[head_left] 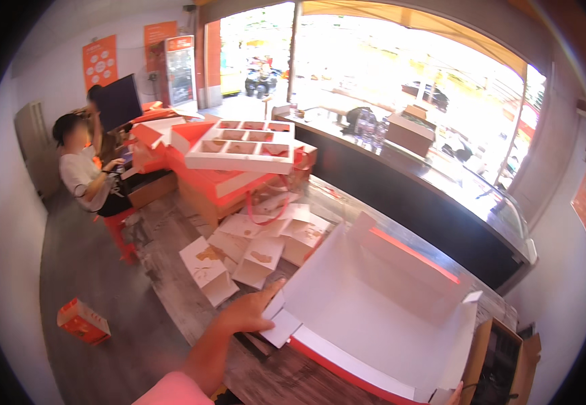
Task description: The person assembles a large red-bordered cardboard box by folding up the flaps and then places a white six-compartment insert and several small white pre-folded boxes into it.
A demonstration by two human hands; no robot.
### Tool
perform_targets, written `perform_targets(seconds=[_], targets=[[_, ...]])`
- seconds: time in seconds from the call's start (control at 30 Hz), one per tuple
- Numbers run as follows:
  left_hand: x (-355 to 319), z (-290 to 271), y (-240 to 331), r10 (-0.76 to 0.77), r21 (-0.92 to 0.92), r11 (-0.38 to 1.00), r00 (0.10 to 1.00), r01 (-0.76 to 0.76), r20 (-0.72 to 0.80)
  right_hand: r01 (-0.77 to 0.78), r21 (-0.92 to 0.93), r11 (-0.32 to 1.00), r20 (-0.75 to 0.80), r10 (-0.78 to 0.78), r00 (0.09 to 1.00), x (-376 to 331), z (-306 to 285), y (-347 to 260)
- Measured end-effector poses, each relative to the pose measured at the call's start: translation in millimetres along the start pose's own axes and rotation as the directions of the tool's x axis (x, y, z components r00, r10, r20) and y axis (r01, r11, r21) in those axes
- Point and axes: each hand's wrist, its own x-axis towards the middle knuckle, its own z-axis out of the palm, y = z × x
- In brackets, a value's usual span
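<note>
Extending rightward from left hand [249, 312]: box [374, 307]

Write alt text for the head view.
The left hand touches a flap of a large open red-and-white box; the right hand barely shows at its near-right corner. Small white boxes lie on the table beside it; a co-worker is beyond.

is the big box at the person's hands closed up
No, the large box lies open with its white inside showing, and the left hand is at its near left corner.
</note>
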Motion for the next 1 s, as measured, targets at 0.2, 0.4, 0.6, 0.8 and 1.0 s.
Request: perform_targets(seconds=[0.2, 0.4, 0.6, 0.8, 1.0], targets=[[-7.5, -1.5, -12.4, -0.010, 0.051, 0.999, 0.997, 0.015, -0.082, 0.010, 0.127, 0.992, -0.133, 0.007, 0.991, -0.3, 5.4, -7.7], [12.9, 16.4, -20.1, 0.216, 0.093, 0.974, 0.967, -0.205, -0.137, 0.035, 0.006, 0.999, -0.084, -0.034, 0.996, 2.9, 4.6, 30.0], [32.4, 24.0, -9.3, 0.209, 0.050, 0.978, 0.969, -0.204, -0.131, 0.218, -0.282, 0.934, -0.070, -0.247, 0.967, 25.3, 23.5, 62.5], [5.5, 2.5, -20.7, 0.163, 0.076, 0.985, 0.977, -0.154, -0.139, 0.047, 0.037, 0.998, -0.176, -0.039, 0.984, 17.9, -11.4, -61.5], [4.3, 15.6, -0.5, 0.077, 0.101, 0.992, 0.997, -0.075, -0.018, -0.060, 0.076, 0.995, -0.152, 0.071, 0.986, 9.7, -20.2, -42.5]])
